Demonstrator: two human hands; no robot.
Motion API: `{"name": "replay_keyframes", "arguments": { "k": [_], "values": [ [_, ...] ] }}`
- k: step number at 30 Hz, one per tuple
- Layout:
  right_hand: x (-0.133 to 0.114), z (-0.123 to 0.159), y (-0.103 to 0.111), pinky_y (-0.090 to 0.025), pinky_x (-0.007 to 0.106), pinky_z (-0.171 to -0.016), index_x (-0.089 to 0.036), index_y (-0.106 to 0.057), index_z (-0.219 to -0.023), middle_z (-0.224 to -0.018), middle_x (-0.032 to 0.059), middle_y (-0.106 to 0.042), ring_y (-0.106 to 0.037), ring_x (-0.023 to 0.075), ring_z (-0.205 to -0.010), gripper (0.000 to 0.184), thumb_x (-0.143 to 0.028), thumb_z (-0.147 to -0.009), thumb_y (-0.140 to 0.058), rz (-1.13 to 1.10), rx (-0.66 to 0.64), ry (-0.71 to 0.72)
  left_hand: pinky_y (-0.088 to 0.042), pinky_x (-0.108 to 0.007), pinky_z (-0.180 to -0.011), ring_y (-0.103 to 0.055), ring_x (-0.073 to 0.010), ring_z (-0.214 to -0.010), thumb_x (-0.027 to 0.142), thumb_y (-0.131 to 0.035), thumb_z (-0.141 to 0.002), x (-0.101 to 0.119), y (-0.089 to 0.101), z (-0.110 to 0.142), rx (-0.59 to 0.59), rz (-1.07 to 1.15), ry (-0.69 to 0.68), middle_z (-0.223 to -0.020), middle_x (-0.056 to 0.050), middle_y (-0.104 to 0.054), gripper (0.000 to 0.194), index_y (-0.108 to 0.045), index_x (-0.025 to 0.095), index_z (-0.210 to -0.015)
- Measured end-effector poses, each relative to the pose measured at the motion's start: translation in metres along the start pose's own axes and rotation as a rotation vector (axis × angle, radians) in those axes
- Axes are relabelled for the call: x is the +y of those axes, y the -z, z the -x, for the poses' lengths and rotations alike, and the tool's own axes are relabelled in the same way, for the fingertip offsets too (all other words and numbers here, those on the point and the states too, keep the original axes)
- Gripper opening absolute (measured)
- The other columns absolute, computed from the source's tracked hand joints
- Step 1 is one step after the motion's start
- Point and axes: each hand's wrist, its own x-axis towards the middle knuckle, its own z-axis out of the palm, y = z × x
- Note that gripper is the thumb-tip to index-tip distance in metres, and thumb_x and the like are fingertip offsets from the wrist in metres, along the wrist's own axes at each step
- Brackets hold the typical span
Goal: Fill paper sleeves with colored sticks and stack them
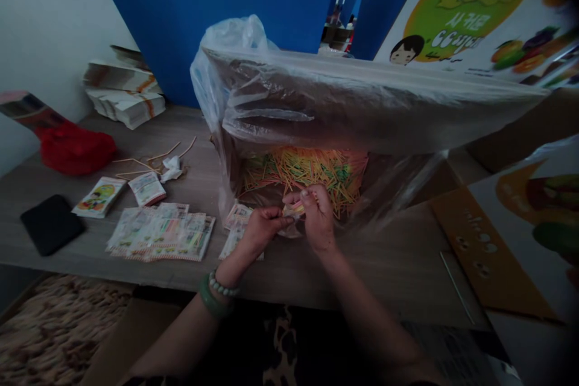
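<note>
Left hand (261, 230) and right hand (318, 212) pinching one small packet (294, 210) between them, before bag (316, 108) of sticks (307, 172); packets (163, 232) on surface (384, 265).

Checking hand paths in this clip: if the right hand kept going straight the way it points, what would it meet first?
Probably the pile of coloured sticks inside the plastic-lined box, just beyond the right hand; depth is unclear.

Both forearms are reaching forward, converging at the middle. The left hand (260, 230) is pinching with fingertips toward the right, wrist wearing two bracelets. The right hand (316, 214) is curling its fingers, knuckles up, touching the left.
</note>
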Motion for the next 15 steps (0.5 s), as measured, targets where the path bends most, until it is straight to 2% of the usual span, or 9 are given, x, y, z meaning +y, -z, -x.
{"name": "replay_keyframes", "arguments": {
  "k": [4, 9, 12, 15],
  "values": [
    [0.006, 0.006, 0.009, -0.052, 0.034, -0.079, -0.024, -0.053, -0.085, -0.086, 0.0024, -0.074, -0.069, 0.0182, -0.086, 0.023, -0.044, -0.096, -0.050, -0.064, -0.071, -0.083, -0.026, -0.025, -0.052, -0.035, -0.0094, -0.053, 0.048, -0.074, -0.064, 0.001, -0.003, 0.003, -0.059, 0.025, 0.012, -0.055, 0.004, -0.046, 0.033, -0.061, 0.018, -0.061],
    [0.008, 0.003, 0.014, -0.050, 0.037, -0.090, -0.024, -0.057, -0.084, -0.108, 0.0042, -0.074, -0.067, 0.0189, -0.099, 0.028, -0.047, -0.097, -0.047, 0.021, -0.311, -0.077, -0.034, -0.026, -0.060, -0.043, -0.0118, -0.060, 0.050, -0.068, -0.072, 0.002, -0.006, 0.003, -0.167, 0.038, -0.091, -0.059, 0.002, -0.052, 0.034, -0.064, 0.017, -0.063],
    [0.005, -0.003, 0.022, -0.045, 0.040, -0.100, -0.026, -0.064, -0.098, -0.121, 0.0043, -0.070, -0.062, 0.0204, -0.115, 0.028, -0.049, -0.096, -0.048, 0.113, -0.460, -0.031, -0.041, -0.028, -0.070, -0.052, -0.0140, -0.068, 0.049, -0.070, -0.074, 0.001, -0.002, 0.001, -0.145, 0.166, -0.067, -0.067, 0.000, -0.060, 0.032, -0.068, 0.017, -0.071],
    [0.007, -0.006, 0.031, -0.042, 0.040, -0.105, -0.030, -0.063, -0.118, -0.129, 0.0039, -0.065, -0.058, 0.0203, -0.122, 0.033, -0.047, -0.097, -0.046, 0.129, -0.430, -0.018, -0.045, -0.030, -0.079, -0.059, -0.0156, -0.078, 0.045, -0.072, -0.075, 0.000, 0.006, -0.001, -0.111, 0.375, -0.015, -0.080, -0.003, -0.067, 0.032, -0.072, 0.016, -0.088]
  ]
}}
